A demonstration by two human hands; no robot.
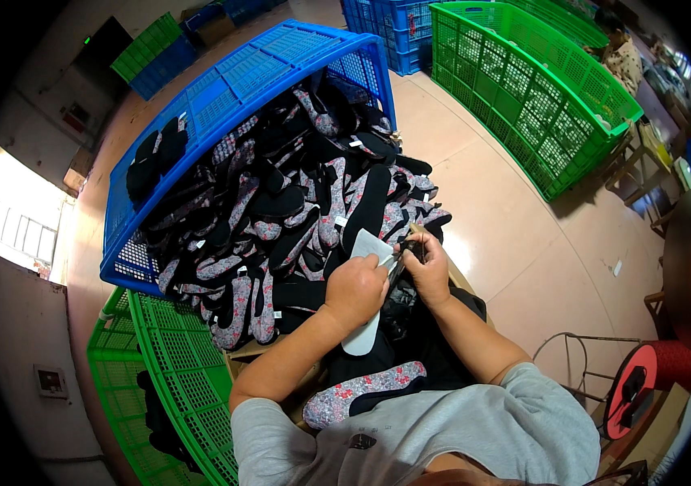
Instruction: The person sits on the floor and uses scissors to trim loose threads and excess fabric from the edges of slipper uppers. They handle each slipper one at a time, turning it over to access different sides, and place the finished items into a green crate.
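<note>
My left hand (356, 287) is closed round a pale grey-white, sole-shaped insole (362, 338), whose two ends stick out above and below the fist. Close beside it, my right hand (428, 266) has its fingers pinched on something small and dark at the insole's upper edge; the fingers hide what it is. Across my lap lies a sole-shaped cloth piece with a grey and red floral pattern (370, 392). Just beyond my hands is a large heap of black and floral sole-shaped cloth pieces (281, 202), several with small white tags.
A blue crate (260, 55) lies tipped on its side, the heap spilling from it. Green crates (187, 356) stand at the left, and another green crate (516, 105) at the far right. A red spool (633, 393) on a wire stand is near my right elbow.
</note>
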